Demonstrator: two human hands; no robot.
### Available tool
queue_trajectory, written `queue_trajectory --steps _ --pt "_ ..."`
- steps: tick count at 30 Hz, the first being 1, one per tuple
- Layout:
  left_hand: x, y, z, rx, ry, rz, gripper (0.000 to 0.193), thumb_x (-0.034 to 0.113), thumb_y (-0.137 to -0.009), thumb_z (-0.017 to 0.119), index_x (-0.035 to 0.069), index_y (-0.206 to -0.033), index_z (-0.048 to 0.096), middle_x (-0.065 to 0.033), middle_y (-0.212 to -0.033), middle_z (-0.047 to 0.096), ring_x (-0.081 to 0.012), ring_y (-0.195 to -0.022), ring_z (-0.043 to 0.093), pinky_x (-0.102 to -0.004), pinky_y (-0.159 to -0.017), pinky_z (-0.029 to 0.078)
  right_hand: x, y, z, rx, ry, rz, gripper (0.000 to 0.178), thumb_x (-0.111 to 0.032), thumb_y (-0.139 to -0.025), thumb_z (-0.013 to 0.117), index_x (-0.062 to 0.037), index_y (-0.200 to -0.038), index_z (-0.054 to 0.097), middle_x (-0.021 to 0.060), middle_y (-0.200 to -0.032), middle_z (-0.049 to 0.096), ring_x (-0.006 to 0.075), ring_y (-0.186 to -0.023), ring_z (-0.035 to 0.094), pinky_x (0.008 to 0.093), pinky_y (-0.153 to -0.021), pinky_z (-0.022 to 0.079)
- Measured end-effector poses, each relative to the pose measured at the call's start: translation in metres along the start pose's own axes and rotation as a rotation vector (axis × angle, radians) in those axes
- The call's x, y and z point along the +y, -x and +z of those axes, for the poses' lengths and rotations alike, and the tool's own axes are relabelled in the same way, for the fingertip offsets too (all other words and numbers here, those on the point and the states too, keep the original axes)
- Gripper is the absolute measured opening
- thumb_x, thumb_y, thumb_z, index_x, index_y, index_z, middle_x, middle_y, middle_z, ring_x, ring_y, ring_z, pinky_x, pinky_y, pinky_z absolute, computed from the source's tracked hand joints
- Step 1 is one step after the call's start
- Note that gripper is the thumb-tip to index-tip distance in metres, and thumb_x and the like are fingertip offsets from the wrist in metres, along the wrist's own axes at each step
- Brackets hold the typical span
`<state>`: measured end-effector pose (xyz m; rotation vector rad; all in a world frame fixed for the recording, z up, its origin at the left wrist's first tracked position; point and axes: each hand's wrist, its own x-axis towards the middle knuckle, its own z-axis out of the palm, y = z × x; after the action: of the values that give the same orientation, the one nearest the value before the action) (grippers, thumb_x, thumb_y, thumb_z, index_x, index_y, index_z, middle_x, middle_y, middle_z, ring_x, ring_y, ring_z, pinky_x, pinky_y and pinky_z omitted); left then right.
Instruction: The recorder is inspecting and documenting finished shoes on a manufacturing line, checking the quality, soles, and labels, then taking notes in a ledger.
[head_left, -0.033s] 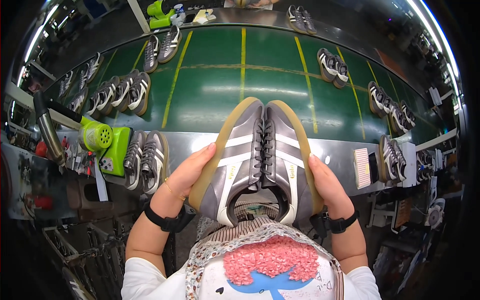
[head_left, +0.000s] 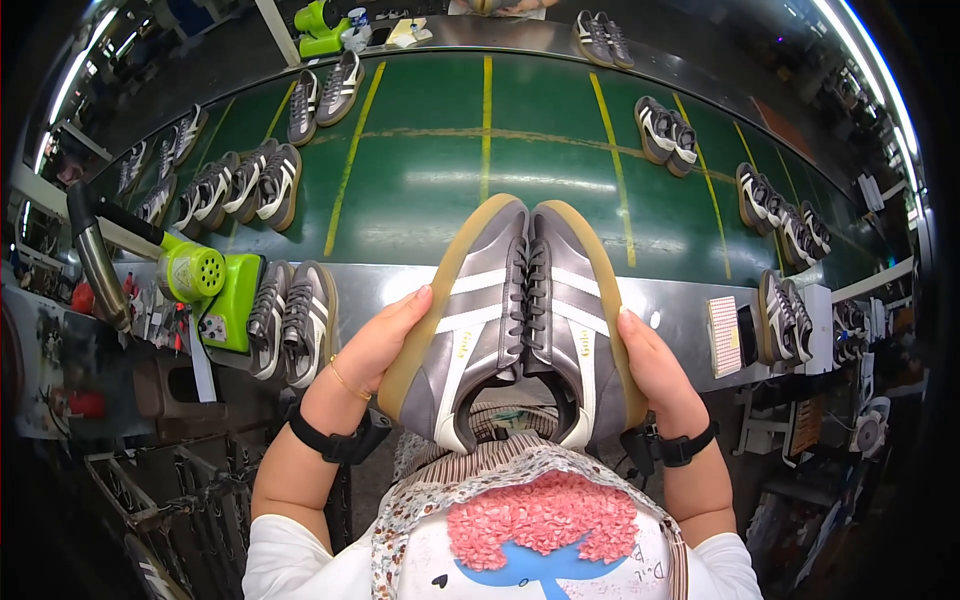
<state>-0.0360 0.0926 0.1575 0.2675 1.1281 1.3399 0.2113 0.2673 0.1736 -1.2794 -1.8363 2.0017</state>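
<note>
A pair of grey sneakers with white stripes, dark laces and gum-coloured soles is held up in front of me, side by side, toes pointing away. My left hand (head_left: 395, 335) is closed on the outer sole of the left sneaker (head_left: 470, 310). Along the outer side of the right sneaker (head_left: 570, 305), my right hand (head_left: 655, 365) grips the sole, thumb up. Most fingers of both hands are hidden beneath the shoes. The two sneakers touch along their inner sides, and their openings face me.
A green conveyor belt (head_left: 430, 160) with yellow lines runs across, carrying several pairs of similar sneakers (head_left: 278, 185). On the metal ledge (head_left: 385, 285) at left are another sneaker pair (head_left: 308, 325) and a bright green hot-air blower (head_left: 195, 272). A checked pad (head_left: 722, 337) lies at right beside more sneakers (head_left: 785, 315).
</note>
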Motion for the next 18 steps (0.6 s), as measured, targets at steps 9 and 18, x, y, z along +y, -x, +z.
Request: queue_trajectory --steps 9,18 --pt "-0.01 -0.011 -0.002 -0.134 0.25 -0.061 0.052 0.041 -0.096 0.03 0.003 -0.13 0.038 -0.0124 -0.125 0.048 -0.0204 -0.112 0.05 -0.0352 -0.096 0.041 0.012 -0.019 0.0 -0.248 -0.645 0.131 0.051 -0.037 -0.098 0.022 0.0003 -0.13 0.037 0.0148 -0.123 0.049 0.0231 -0.11 0.051 0.0364 -0.094 0.042" --pt "-0.058 -0.048 0.003 -0.056 0.826 -0.201 0.044 0.028 -0.09 0.034 -0.005 -0.112 0.052 -0.0255 -0.104 0.058 -0.0348 -0.093 0.06 -0.0452 -0.084 0.049 0.05 -0.04 0.037 -0.164 -1.328 0.309 0.04 -0.027 -0.09 0.037 0.0046 -0.11 0.052 0.0256 -0.101 0.058 0.0373 -0.09 0.06 0.0457 -0.081 0.051"
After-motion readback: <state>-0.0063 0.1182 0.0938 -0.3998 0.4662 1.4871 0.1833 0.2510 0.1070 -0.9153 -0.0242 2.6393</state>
